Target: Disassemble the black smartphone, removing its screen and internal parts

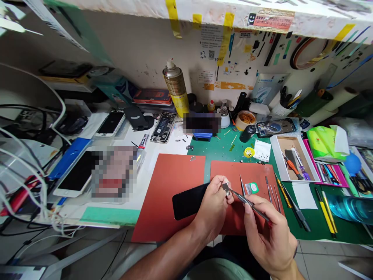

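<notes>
My left hand is closed, with a small metallic part pinched at its fingertips. In my right hand lies a slim tool with a ridged metal grip, held like a pen. The tool's thin tip points left and meets the small part or stops just short of it; I cannot tell which. Partly covered by my left hand, a dark-screened phone lies face up on the left red-brown mat. Beyond my right hand, a small green-and-clear item rests on the right mat.
Tweezers and thin tools lie right of my right hand. Farther right stands a white tray of tools and a water bottle. An opened phone and a spray can are at the back. A shelf overhangs the bench.
</notes>
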Available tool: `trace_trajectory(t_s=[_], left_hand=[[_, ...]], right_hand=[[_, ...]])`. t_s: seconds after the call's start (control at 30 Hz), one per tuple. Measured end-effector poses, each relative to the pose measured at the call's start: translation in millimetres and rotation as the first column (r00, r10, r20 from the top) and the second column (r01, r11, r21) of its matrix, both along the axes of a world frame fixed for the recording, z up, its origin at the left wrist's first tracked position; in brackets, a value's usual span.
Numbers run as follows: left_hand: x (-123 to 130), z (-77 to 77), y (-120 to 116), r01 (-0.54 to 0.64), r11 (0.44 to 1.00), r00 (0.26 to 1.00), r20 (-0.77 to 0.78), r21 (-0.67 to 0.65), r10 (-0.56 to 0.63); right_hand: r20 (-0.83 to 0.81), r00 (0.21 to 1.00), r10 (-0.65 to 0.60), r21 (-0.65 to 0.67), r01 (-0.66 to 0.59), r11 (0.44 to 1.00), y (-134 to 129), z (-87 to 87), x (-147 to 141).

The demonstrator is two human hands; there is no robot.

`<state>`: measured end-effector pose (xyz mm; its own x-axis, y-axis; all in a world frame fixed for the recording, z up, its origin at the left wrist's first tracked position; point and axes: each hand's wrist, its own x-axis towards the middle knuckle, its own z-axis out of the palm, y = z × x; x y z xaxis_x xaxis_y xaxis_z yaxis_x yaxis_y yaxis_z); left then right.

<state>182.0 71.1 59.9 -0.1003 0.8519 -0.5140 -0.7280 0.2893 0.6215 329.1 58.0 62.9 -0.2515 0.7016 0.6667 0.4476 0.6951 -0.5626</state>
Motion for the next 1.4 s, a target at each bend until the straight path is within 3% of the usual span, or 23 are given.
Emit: trace_trajectory(t_s=[0.1, 0.2, 0.27, 0.33, 0.4, 0.47, 0.53, 0.6, 0.8, 0.9, 0.97, 1.1, 1.23, 1.4], left_hand=[[-0.9, -0.2, 6.2, -0.017, 1.000, 1.000, 0.012, 0.016, 0.017], [-3.7, -0.8, 11.7, -0.031, 0.999, 1.000, 0.002, 0.037, 0.031], [-5.3, -1.1, 13.8, -0.035, 0.998, 0.999, -0.021, 0.057, 0.036], [-6.1, -1.1, 14.4, -0.032, 0.996, 0.998, -0.049, 0.078, 0.035], [-5.9, -0.9, 13.7, -0.020, 0.995, 0.996, -0.080, 0.096, 0.027], [-5.2, -0.8, 12.2, -0.004, 0.994, 0.993, -0.117, 0.107, 0.016], [-4.7, -1.4, 10.7, 0.008, 0.994, 0.986, -0.166, 0.112, 0.011], [-4.9, -3.1, 9.5, 0.014, 0.994, 0.973, -0.230, 0.112, 0.012], [-7.8, -10.9, 3.0, 0.071, 0.994, 0.869, -0.495, 0.084, -0.021], [-13.3, -10.9, 2.6, 0.131, 0.989, 0.757, -0.650, 0.061, -0.060], [-24.2, -8.5, 12.0, 0.175, 0.983, 0.644, -0.762, 0.061, -0.067], [-62.7, -6.1, 61.5, 0.295, 0.953, 0.309, -0.951, 0.067, -0.029], [-91.7, -16.6, 113.5, 0.490, 0.868, -0.012, -0.997, -0.073, -0.077], [-91.4, -32.2, 131.4, 0.564, 0.778, -0.326, -0.940, -0.276, -0.097]], right_hand=[[-0.085, 0.995, -0.047, -0.063, 0.041, 0.997, -2.0, 7.1, -3.0], [-0.355, 0.912, -0.207, -0.281, 0.107, 0.954, -1.2, 21.6, -5.6], [-0.518, 0.809, -0.278, -0.426, 0.037, 0.904, 3.1, 29.9, -7.3], [-0.581, 0.771, -0.261, -0.547, -0.133, 0.827, 10.0, 32.7, -10.2], [-0.514, 0.832, -0.208, -0.667, -0.235, 0.707, 17.4, 29.1, -15.8], [-0.348, 0.921, -0.175, -0.767, -0.172, 0.618, 23.9, 21.7, -24.2], [-0.215, 0.963, -0.164, -0.799, -0.077, 0.597, 28.6, 14.1, -33.2], [-0.195, 0.965, -0.173, -0.804, -0.056, 0.593, 31.8, 8.2, -40.6], [-0.321, 0.924, -0.206, -0.859, -0.193, 0.475, 39.6, -0.6, -48.7], [-0.362, 0.910, -0.203, -0.867, -0.249, 0.432, 42.5, -3.9, -49.0], [-0.371, 0.904, -0.212, -0.873, -0.262, 0.412, 42.6, -5.4, -47.0], [-0.339, 0.911, -0.235, -0.907, -0.249, 0.341, 37.2, -4.3, -35.9], [-0.241, 0.947, -0.212, -0.938, -0.171, 0.300, 30.6, 2.2, -22.7], [-0.179, 0.974, -0.138, -0.941, -0.129, 0.314, 30.7, 8.6, -16.1]])
